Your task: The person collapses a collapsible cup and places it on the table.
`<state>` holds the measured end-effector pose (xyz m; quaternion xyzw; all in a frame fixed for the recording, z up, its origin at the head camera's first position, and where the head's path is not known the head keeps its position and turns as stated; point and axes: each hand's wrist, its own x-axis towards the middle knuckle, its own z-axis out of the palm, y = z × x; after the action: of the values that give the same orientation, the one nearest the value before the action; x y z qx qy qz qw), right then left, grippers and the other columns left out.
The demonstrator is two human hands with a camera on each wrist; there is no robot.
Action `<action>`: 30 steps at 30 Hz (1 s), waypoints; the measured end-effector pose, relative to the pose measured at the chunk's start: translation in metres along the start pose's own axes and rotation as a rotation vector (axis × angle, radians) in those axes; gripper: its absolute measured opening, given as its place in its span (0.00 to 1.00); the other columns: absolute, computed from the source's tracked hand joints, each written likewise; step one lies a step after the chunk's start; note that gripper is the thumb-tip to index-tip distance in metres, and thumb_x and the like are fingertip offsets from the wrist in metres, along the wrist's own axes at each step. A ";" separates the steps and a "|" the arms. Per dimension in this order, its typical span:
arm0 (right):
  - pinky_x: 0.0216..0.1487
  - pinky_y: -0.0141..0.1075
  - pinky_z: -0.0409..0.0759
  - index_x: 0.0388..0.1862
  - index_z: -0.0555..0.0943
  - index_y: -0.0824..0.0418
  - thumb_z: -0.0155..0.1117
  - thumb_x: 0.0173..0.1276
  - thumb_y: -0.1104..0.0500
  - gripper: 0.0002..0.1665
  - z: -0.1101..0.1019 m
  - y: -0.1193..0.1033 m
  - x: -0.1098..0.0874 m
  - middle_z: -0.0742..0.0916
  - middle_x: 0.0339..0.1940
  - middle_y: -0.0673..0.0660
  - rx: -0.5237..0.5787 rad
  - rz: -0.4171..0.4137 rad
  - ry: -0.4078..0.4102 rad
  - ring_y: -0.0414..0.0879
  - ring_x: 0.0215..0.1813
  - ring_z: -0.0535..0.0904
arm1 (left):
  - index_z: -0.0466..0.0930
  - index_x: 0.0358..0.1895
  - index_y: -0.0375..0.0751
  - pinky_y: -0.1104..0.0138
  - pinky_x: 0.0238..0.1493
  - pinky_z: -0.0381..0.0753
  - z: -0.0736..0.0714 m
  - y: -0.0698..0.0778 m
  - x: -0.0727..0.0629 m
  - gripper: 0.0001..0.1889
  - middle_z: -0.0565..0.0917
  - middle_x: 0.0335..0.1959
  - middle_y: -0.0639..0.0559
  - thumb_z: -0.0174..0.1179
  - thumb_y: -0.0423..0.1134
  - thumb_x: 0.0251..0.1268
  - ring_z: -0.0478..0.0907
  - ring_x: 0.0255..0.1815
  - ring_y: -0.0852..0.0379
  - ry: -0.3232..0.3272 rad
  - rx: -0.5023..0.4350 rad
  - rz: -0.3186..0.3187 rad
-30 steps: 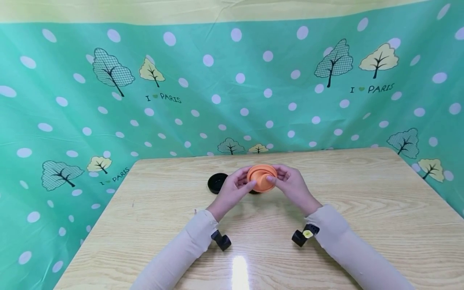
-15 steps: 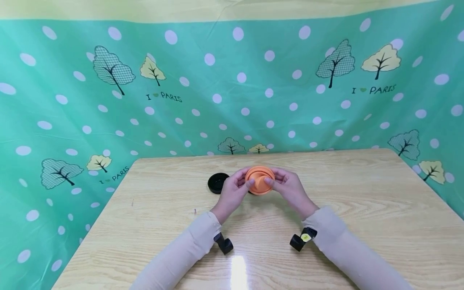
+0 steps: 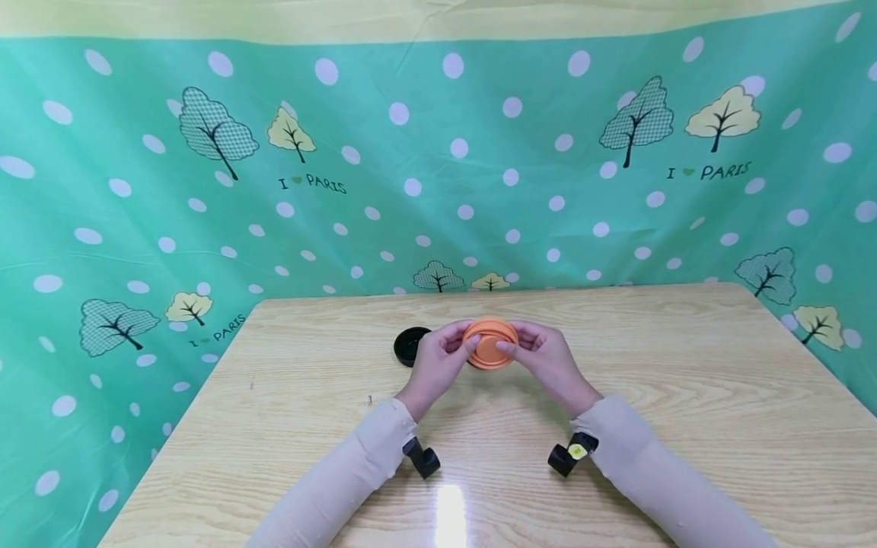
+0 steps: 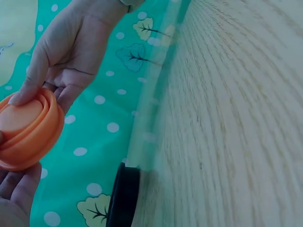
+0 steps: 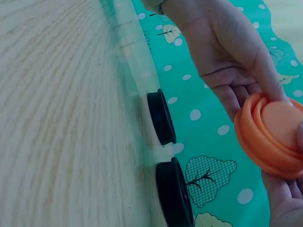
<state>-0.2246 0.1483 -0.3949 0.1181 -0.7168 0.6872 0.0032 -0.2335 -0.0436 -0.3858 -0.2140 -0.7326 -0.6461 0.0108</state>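
Note:
An orange collapsible cup (image 3: 489,352), squashed into rings around a flat round base, is held above the table. My left hand (image 3: 440,364) grips its left side in the head view, and my right hand (image 3: 550,361) grips its right side. Both thumbs press on the base, with the other fingers behind the rim. One round black part, like a shallow lid (image 3: 408,347), lies just beyond my left hand. A second black round part (image 5: 175,194) shows in the right wrist view; in the head view it is mostly hidden behind the cup.
The wooden table (image 3: 308,457) reaches back to a green dotted curtain (image 3: 370,152). A tiny dark mark (image 3: 370,399) sits on the wood left of my left forearm. Small black cameras (image 3: 422,460) hang under both wrists.
The cup's creased, dented middle has become a flat round disc under the thumbs. Cup and hands have come slightly lower and nearer in the head view. The black lid stays put.

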 end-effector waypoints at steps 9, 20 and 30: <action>0.46 0.33 0.81 0.54 0.78 0.69 0.68 0.61 0.58 0.24 -0.007 -0.001 0.003 0.87 0.42 0.54 0.009 -0.021 -0.021 0.43 0.44 0.84 | 0.76 0.59 0.38 0.68 0.51 0.79 -0.004 -0.016 0.005 0.21 0.82 0.52 0.45 0.58 0.43 0.66 0.80 0.50 0.56 -0.079 -0.085 -0.081; 0.42 0.32 0.81 0.50 0.80 0.69 0.70 0.59 0.62 0.20 -0.006 -0.003 0.005 0.87 0.42 0.55 -0.034 -0.048 -0.069 0.42 0.41 0.82 | 0.80 0.54 0.37 0.65 0.48 0.80 -0.016 -0.002 0.008 0.20 0.84 0.48 0.47 0.65 0.42 0.59 0.81 0.47 0.55 -0.103 -0.076 -0.097; 0.42 0.32 0.81 0.50 0.81 0.65 0.69 0.60 0.62 0.19 -0.004 -0.005 0.005 0.85 0.46 0.60 -0.112 -0.052 -0.095 0.43 0.42 0.82 | 0.83 0.50 0.42 0.65 0.44 0.81 -0.021 0.000 0.012 0.18 0.85 0.46 0.49 0.67 0.44 0.57 0.82 0.43 0.55 -0.161 -0.009 -0.125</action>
<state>-0.2298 0.1514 -0.3893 0.1687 -0.7502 0.6393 -0.0061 -0.2498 -0.0598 -0.3792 -0.2193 -0.7402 -0.6293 -0.0892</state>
